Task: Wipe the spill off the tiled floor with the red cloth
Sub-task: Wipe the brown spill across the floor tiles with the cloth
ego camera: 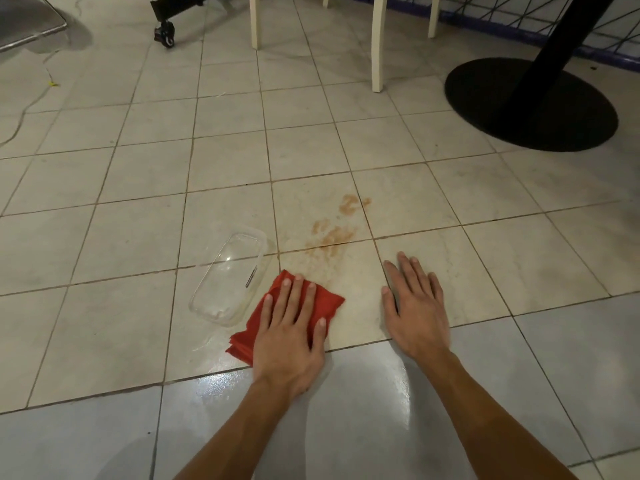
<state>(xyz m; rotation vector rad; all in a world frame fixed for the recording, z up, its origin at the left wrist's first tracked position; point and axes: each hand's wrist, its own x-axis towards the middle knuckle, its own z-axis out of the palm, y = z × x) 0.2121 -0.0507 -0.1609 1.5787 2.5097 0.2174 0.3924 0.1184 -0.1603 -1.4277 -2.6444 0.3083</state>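
Observation:
A folded red cloth (330, 303) lies on the pale tiled floor (138, 237). My left hand (289, 334) presses flat on top of it, fingers spread. An orange-brown spill (334, 233) smears the tiles just beyond the cloth, with a second patch farther off. My right hand (415, 306) rests flat on the bare tile to the right of the cloth, palm down, holding nothing.
A clear plastic container (230, 278) lies on the floor touching the cloth's left side. A black round table base (530, 105) stands at the far right. White chair legs (377, 43) and a black caster wheel (165, 32) are at the back.

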